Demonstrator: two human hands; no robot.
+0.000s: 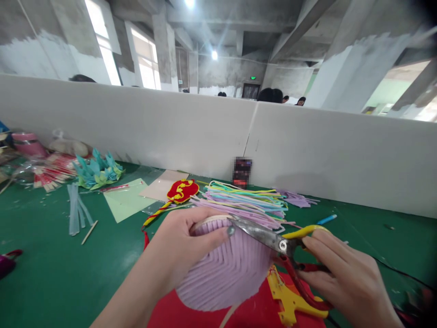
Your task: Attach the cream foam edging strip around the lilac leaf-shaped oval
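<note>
Head view — left fingers (215, 241) grasp the lilac pleated piece (228, 273). Right fingers (327, 255) grip scissors (283, 246) — blades at left fingertips.

No words, brands or numbers can be read. Far ahead of both hands, the left (191, 241) and the right (351, 273), a small green lit sign (253, 77) hangs above a dark doorway (251, 91); its marks are too small to make out. Just beyond the hands, whatever the dark screen (242, 171) against the white divider (143, 123) shows is blurred into blocks.
</note>
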